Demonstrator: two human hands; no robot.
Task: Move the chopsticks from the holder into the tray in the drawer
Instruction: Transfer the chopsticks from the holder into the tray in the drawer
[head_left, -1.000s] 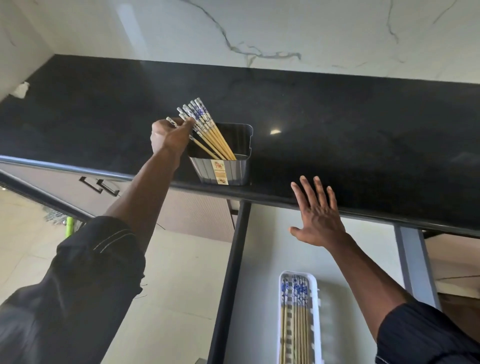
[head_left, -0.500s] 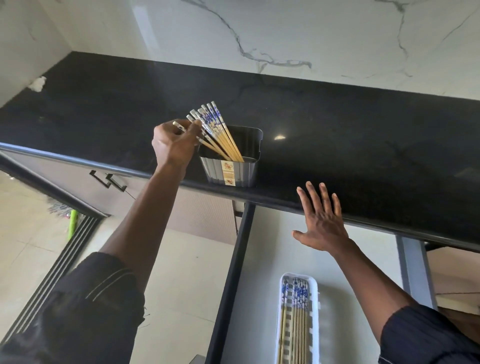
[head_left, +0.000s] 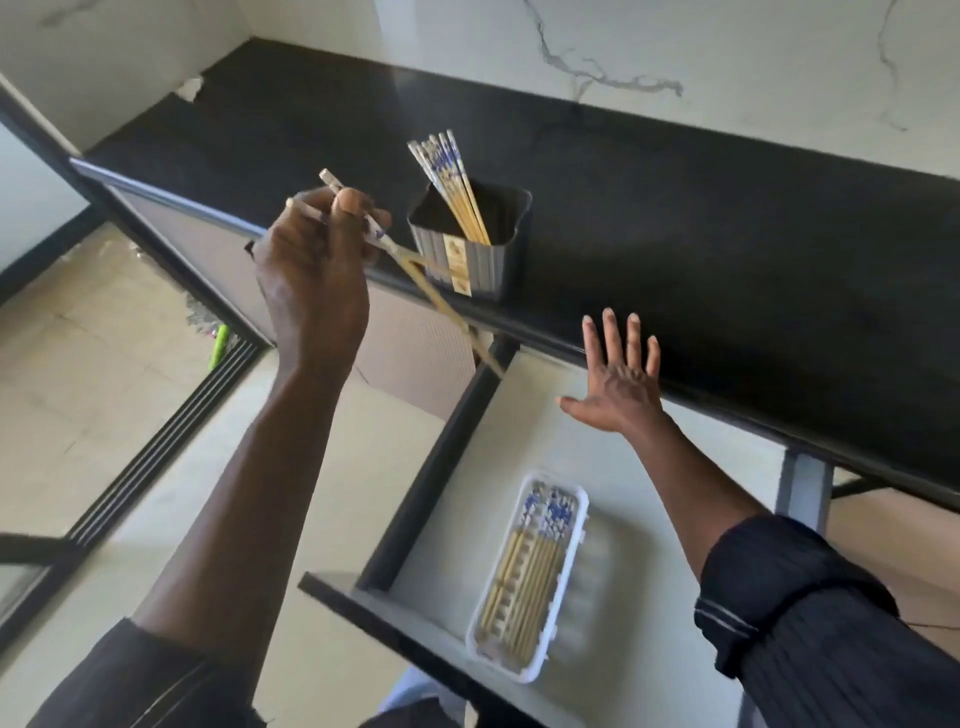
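Note:
A dark ribbed holder stands near the front edge of the black counter, with several blue-and-white topped chopsticks leaning in it. My left hand is left of the holder, shut on a pair of chopsticks whose tips slant down toward the drawer. My right hand is spread flat, fingers apart, at the counter's edge above the open drawer. A white tray lies in the drawer with several chopsticks in it.
A marble wall rises behind the counter. The drawer's dark front panel juts toward me. Left of the drawer are closed cabinet fronts and a tiled floor with a green object.
My left hand has pulled a pair of chopsticks out of the holder and drawn them left and toward me. My right hand stays spread at the counter edge. The view shifted down.

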